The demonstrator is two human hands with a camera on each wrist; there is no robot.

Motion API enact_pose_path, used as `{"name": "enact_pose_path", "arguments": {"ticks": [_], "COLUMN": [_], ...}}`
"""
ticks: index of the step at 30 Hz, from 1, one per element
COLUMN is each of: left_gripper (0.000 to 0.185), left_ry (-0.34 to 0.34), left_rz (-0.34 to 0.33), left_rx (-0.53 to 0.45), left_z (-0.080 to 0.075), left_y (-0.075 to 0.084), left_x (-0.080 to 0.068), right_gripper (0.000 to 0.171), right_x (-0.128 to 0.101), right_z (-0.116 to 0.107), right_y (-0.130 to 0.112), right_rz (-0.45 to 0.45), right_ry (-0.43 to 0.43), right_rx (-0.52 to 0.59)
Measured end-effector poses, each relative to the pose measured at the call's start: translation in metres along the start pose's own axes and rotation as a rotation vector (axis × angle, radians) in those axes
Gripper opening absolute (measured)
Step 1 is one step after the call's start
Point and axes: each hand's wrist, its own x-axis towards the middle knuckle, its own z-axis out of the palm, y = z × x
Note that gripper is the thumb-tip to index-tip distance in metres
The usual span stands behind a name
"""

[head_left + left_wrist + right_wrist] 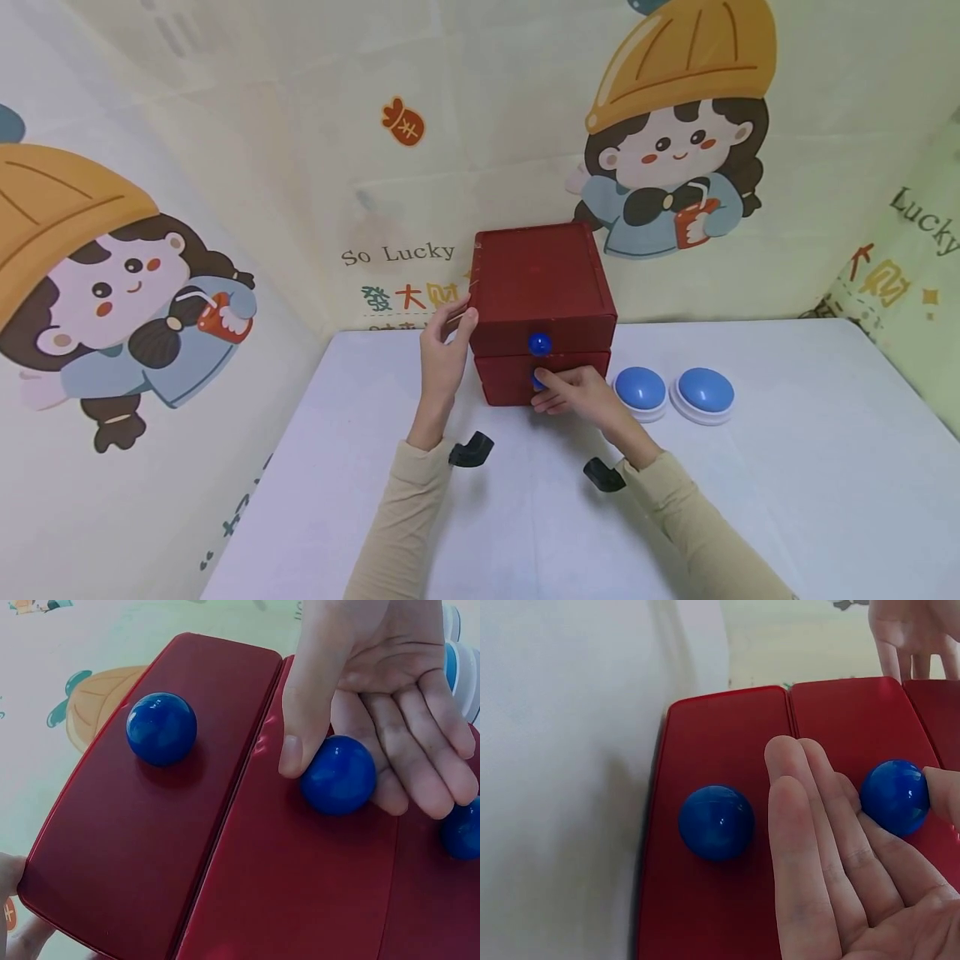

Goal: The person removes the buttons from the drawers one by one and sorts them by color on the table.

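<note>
Red box (pixel 542 287) at frame centre: your left hand (pixel 444 354) steadies its side, fingers straight; your right hand (pixel 573 392) pinches the lower knob (pixel 338 774). Next, likely a straight pull.

two blue dome buttons (pixel 671 392) — white table (pixel 787 467) | cartoon backdrop (pixel 675 142)

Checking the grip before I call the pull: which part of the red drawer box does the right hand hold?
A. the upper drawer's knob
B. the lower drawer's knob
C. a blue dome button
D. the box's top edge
B: the right hand pinches the lower drawer's knob; the upper drawer's knob is free.
</note>
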Motion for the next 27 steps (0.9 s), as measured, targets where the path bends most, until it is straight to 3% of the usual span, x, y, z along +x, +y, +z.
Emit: {"name": "enact_pose_path", "arguments": {"ticks": [15,27], "left_gripper": [0.039,0.039], "left_ry": [0.004,0.004], "left_rz": [0.003,0.012], "left_rx": [-0.01,-0.028], "left_z": [-0.001,-0.001], "left_y": [-0.002,-0.001], "left_x": [0.0,0.0], "right_gripper": [0.053,0.047], "right_x": [-0.01,-0.016], "right_z": [0.005,0.008], "right_y": [0.002,0.005], "right_rz": [0.007,-0.043], "right_ry": [-0.019,-0.024], "right_rx": [0.008,0.006]}}
